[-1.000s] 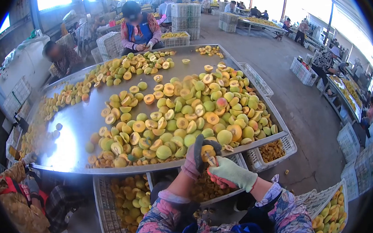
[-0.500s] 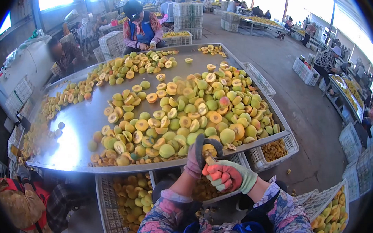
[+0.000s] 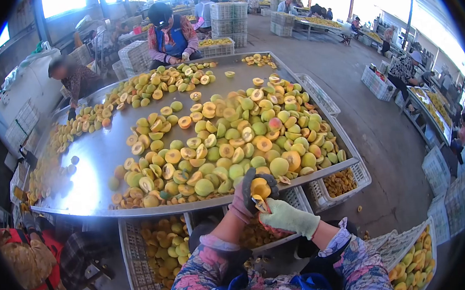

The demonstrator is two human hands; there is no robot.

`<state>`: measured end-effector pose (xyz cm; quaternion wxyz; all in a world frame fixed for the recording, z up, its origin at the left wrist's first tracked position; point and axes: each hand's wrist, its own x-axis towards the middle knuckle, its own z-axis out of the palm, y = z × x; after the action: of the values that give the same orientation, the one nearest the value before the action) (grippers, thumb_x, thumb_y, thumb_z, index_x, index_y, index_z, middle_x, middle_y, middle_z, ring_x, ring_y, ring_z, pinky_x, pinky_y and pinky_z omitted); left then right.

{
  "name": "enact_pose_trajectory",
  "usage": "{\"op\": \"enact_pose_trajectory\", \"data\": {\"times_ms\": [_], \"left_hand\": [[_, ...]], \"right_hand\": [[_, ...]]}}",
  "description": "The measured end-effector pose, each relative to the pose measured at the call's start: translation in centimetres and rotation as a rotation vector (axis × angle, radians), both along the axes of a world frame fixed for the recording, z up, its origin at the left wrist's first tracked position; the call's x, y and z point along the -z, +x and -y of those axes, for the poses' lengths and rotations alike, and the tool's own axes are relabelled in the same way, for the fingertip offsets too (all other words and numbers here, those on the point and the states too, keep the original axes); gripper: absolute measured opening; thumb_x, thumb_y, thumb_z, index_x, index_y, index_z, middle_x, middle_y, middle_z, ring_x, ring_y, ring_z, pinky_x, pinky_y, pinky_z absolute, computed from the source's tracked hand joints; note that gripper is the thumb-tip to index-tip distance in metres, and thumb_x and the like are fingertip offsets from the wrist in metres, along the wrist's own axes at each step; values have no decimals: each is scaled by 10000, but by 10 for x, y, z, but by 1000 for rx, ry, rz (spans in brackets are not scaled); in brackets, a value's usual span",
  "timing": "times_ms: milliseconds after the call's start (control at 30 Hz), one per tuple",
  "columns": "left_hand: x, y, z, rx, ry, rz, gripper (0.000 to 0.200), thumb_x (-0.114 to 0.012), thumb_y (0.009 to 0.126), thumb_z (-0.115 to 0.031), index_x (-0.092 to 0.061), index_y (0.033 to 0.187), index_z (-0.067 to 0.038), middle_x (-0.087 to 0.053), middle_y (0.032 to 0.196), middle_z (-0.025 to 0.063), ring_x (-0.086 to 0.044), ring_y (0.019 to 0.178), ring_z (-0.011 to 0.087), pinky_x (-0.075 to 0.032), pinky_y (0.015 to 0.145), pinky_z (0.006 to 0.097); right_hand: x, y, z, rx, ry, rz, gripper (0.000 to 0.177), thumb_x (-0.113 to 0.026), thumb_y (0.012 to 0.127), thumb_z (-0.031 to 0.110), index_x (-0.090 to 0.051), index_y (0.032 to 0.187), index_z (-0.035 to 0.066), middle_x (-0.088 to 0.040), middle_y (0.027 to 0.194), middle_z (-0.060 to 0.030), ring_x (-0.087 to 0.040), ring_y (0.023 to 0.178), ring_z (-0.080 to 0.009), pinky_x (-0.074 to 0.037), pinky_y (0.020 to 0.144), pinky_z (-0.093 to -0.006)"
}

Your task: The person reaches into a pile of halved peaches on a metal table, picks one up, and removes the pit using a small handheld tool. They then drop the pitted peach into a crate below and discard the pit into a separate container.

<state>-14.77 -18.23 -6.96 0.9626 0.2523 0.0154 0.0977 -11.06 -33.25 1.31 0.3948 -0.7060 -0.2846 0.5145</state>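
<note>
In a dark and pinkish glove, my left hand (image 3: 248,194) is closed around a cut yellow fruit (image 3: 260,188) at the table's near edge. My right hand (image 3: 287,216), in a pale green and red glove, is closed on a small tool (image 3: 261,203) whose tip touches the fruit; most of the tool is hidden. Behind them the metal table (image 3: 97,181) bears a large heap of halved and whole yellow-green fruits (image 3: 227,140).
Below the table stand crates of fruit (image 3: 130,260) and of darker pieces (image 3: 361,176). Another fruit crate (image 3: 391,258) is at lower right. Co-workers sit at the far side (image 3: 173,36), far left (image 3: 77,77) and near left (image 3: 30,261).
My right hand has turned over, its back now upward, and the fruit in my left hand shows a wider opening. The far-left co-worker has raised the head and reaches onto the table.
</note>
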Motion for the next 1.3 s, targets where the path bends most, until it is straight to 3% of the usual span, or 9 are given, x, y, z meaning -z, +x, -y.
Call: {"op": "enact_pose_trajectory", "data": {"times_ms": [167, 200, 267, 300, 367, 633, 867, 1067, 1300], "left_hand": [[-11, -4, -11, -217, 169, -121, 569, -327, 1047, -452, -592, 1104, 49, -678, 1004, 157, -673, 943, 294, -548, 895, 425], [5, -3, -19, -518, 1023, -146, 570, -353, 1041, -465, -591, 1123, 46, -681, 991, 145, -676, 926, 276, -554, 871, 402], [3, -7, -24, -524, 916, -182, 573, -380, 1034, -478, -596, 1123, 46, -683, 986, 130, -677, 919, 256, -561, 829, 383], [-4, -11, -25, -397, 424, -177, 526, -454, 1017, -455, -623, 1089, 37, -688, 968, 124, -681, 887, 241, -563, 787, 364], [-28, -28, -16, -487, 530, -174, 413, -509, 1004, -343, -641, 1066, 44, -696, 968, 127, -682, 859, 217, -558, 770, 327], [-46, -156, -74, -757, 943, -558, 306, -551, 992, -243, -691, 985, 29, -694, 875, 49, -642, 754, 113, -509, 667, 237], [-20, -260, -95, -595, 1722, -1247, 342, -670, 879, -289, -649, 1129, -56, -669, 1029, 161, -634, 952, 311, -501, 849, 382], [-69, -149, -153, -846, 1715, -908, 430, -671, 858, -358, -601, 1196, -101, -601, 1200, 166, -534, 1168, 356, -426, 1007, 434], [-58, 20, -291, -435, 1893, -1307, 790, -663, 832, -408, -334, 1488, -114, -399, 1492, 171, -398, 1368, 332, -345, 1122, 414]], "right_hand": [[-2, 9, 19, -131, -164, -245, 216, -612, 882, 266, -492, 962, 106, -559, 724, -16, -493, 529, -88, -420, 470, -259], [10, 10, 24, -127, -187, -129, 197, -590, 869, 230, -522, 982, 84, -604, 761, -52, -575, 585, -148, -465, 501, -311], [25, 15, 29, -232, -199, 415, 215, -575, 855, 200, -571, 1019, 62, -673, 847, -110, -683, 705, -241, -520, 545, -408], [35, 15, 27, -254, -359, 742, 245, -570, 849, 192, -587, 1047, 49, -688, 876, -136, -699, 787, -281, -537, 606, -432], [42, 20, 27, -238, -398, 1116, 273, -577, 845, 198, -638, 1051, 29, -712, 907, -176, -708, 908, -325, -564, 722, -435], [22, 38, 27, -179, -219, 1092, 264, -537, 882, 257, -630, 984, 32, -694, 852, -232, -690, 845, -390, -536, 768, -507], [56, 37, 55, -271, -197, 1079, 264, -584, 870, 289, -564, 954, 39, -682, 760, -194, -685, 763, -395, -545, 693, -505], [33, 29, 25, -302, -96, 775, 329, -588, 867, 379, -541, 935, 61, -671, 810, -196, -658, 846, -405, -505, 745, -513], [64, 40, 14, -454, -105, 655, 413, -591, 852, 432, -570, 1015, 53, -679, 878, -227, -657, 864, -417, -513, 752, -497]]}}
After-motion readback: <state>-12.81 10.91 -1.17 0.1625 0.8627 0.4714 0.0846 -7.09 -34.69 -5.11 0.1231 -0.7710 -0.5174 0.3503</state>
